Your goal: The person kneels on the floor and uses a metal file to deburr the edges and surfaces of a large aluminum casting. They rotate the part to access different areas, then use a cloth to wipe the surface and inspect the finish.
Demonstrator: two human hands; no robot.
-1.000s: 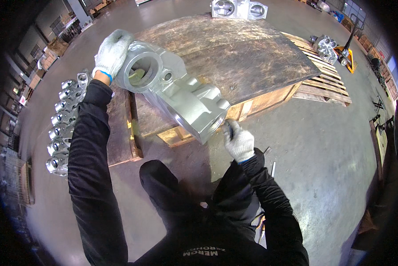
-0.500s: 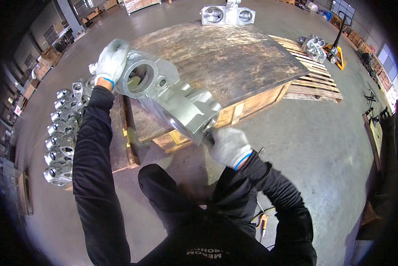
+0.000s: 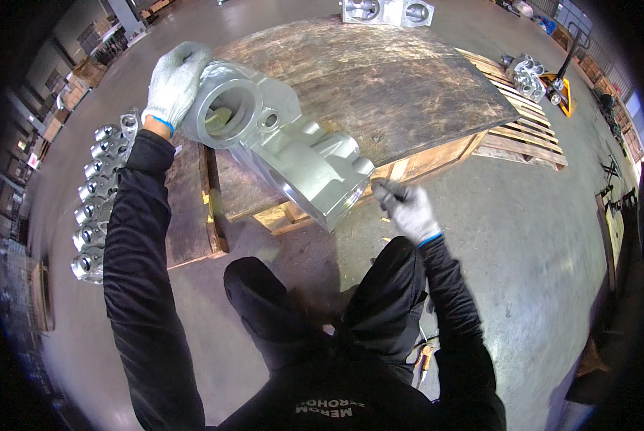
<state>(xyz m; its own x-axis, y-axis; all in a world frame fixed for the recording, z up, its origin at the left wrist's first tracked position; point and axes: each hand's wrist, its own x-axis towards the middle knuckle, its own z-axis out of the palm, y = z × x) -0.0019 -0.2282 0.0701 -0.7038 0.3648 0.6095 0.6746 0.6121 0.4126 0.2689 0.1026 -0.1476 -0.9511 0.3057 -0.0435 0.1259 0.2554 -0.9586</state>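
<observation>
A large silver metal casting lies tilted across the near left part of a wooden crate top, with a wide round bore at its upper left end. My left hand, in a white knit glove, is wrapped over the outer rim of that bored end. At the casting's lower right end is my right hand, also gloved, with its fingers pinched together close to the end face. The fingertips there look dark; whether a small dark piece is in them or the glove is stained cannot be made out.
Under the casting is the wooden crate, with another silver casting at its far edge. Several similar castings stand in a row at left. A slatted pallet and a yellow pallet jack are at right. An orange-handled tool lies by my right leg.
My right hand has moved right along the casting's lower right end, and its fingers now show at the end face's upper corner. My left hand keeps its hold on the bored end.
</observation>
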